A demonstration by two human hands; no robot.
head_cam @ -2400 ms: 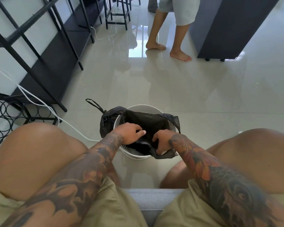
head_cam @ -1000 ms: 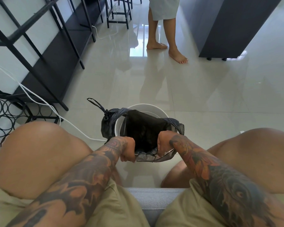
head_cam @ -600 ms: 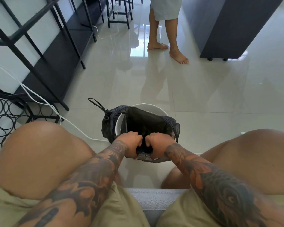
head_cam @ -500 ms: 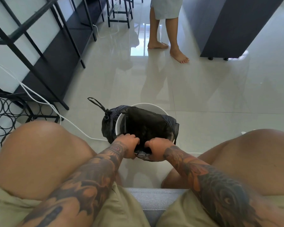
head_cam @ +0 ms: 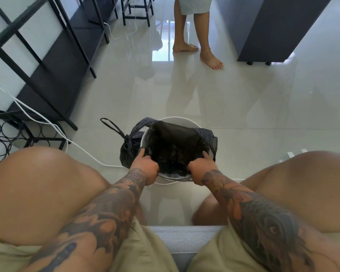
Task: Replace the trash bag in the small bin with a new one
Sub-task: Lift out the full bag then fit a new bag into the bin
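A small white bin stands on the floor between my knees. A black trash bag lines its inside, its mouth spread wide and its edge folded over the near and right rim. My left hand grips the bag's edge at the near-left rim, index finger stretched along the rim. My right hand grips the edge at the near-right rim, index finger likewise stretched out. A tied black bag with a loop handle leans against the bin's left side.
I sit on a grey seat with my bare knees either side of the bin. A black shelf frame and a wire rack stand left, with white cables on the floor. A barefoot person stands ahead; a dark cabinet is far right.
My hands, close together at the near rim half a second ago, have moved apart along the rim. The bag's mouth is now stretched wider over the bin.
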